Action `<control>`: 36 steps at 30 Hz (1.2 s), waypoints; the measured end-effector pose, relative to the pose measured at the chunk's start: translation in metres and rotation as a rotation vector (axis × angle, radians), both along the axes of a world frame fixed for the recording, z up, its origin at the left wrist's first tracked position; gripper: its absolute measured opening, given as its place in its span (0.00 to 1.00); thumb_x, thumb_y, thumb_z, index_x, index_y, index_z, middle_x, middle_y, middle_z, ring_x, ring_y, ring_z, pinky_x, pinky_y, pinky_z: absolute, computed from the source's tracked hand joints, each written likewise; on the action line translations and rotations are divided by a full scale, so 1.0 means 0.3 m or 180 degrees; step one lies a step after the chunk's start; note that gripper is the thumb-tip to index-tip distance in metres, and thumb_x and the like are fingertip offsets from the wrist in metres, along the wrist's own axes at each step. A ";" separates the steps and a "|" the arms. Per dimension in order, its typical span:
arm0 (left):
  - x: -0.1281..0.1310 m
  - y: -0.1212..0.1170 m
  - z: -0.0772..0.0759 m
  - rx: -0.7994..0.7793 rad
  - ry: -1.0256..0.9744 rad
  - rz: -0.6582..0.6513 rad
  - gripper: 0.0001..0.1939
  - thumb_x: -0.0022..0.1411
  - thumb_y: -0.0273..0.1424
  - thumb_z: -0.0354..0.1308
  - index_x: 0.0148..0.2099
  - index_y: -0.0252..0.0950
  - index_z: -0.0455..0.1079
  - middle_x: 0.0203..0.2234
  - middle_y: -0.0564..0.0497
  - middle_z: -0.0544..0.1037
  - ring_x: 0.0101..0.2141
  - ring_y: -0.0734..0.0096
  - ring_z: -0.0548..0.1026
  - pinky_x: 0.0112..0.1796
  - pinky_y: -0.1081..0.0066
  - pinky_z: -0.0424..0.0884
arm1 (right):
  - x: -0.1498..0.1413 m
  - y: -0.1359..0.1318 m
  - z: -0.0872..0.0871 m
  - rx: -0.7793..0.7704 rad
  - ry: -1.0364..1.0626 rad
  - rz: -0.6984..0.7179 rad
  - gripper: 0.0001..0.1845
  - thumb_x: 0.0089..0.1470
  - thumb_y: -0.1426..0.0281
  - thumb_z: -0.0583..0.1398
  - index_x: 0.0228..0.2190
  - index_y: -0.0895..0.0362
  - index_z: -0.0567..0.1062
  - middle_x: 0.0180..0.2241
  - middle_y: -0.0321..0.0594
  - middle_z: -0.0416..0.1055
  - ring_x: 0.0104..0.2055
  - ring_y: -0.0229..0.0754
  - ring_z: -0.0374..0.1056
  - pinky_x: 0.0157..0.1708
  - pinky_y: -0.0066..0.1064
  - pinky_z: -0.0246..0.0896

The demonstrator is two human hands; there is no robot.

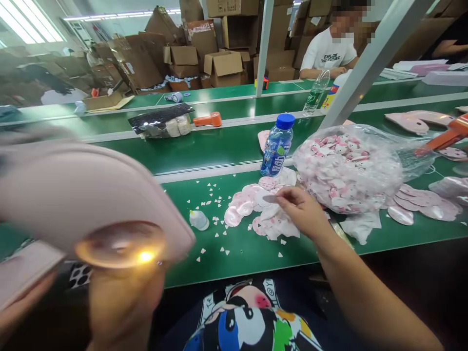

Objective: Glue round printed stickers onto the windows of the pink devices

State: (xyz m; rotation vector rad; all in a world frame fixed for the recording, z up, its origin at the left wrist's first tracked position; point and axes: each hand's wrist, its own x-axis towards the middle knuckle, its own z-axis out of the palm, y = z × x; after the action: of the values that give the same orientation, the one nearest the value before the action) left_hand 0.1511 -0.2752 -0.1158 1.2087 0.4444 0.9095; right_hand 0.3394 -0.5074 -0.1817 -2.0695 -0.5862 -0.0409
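Note:
My left hand [120, 302] is close to the camera at the lower left, blurred, gripping a large pale pink padded piece [80, 195] with a shiny round disc [120, 243] on its underside. My right hand [302, 209] reaches out over the green table [237, 243] and pinches a small pale oval sticker [271, 198] between thumb and fingers, just above a heap of pink and white round stickers [256, 209]. A small white glue bottle [199, 220] lies left of the heap.
A clear bag of pink and white pieces [343, 168] lies right of my hand, with a blue-capped water bottle [277, 145] behind the heap. White paper scraps dot the table. More pink parts [420, 202] lie at right. A person in a white shirt [331, 51] sits across, before stacked cardboard boxes.

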 end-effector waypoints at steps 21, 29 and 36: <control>-0.056 -0.284 -0.185 -0.1593 -0.0032 -0.1683 0.24 0.55 0.31 0.65 0.53 0.39 0.65 0.44 0.47 0.78 0.45 0.62 0.77 0.45 0.65 0.74 | -0.403 0.097 0.173 0.0243 -0.1358 0.0820 0.12 0.57 0.74 0.60 0.44 0.56 0.74 0.41 0.42 0.59 0.44 0.44 0.59 0.47 0.42 0.60; -0.092 -0.269 -0.218 -0.1153 0.0108 -0.1717 0.16 0.59 0.32 0.66 0.49 0.40 0.72 0.42 0.49 0.79 0.41 0.68 0.78 0.43 0.71 0.73 | -0.409 0.069 0.168 -0.0238 -0.2088 0.1323 0.09 0.58 0.73 0.59 0.41 0.51 0.74 0.44 0.40 0.69 0.46 0.48 0.58 0.49 0.46 0.52; -0.105 -0.270 -0.216 -0.1112 0.0110 -0.1897 0.18 0.58 0.32 0.67 0.51 0.42 0.73 0.43 0.50 0.80 0.41 0.69 0.78 0.41 0.73 0.74 | -0.406 0.069 0.196 -0.0288 -0.1671 0.1745 0.08 0.61 0.74 0.55 0.36 0.53 0.74 0.40 0.39 0.71 0.44 0.45 0.60 0.45 0.42 0.52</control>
State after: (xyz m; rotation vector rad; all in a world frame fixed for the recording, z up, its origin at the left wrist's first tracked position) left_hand 0.1195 -0.3563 -0.1807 0.9532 0.2325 0.2832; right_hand 0.2177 -0.4868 -0.1228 -1.9147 -1.4824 -0.2454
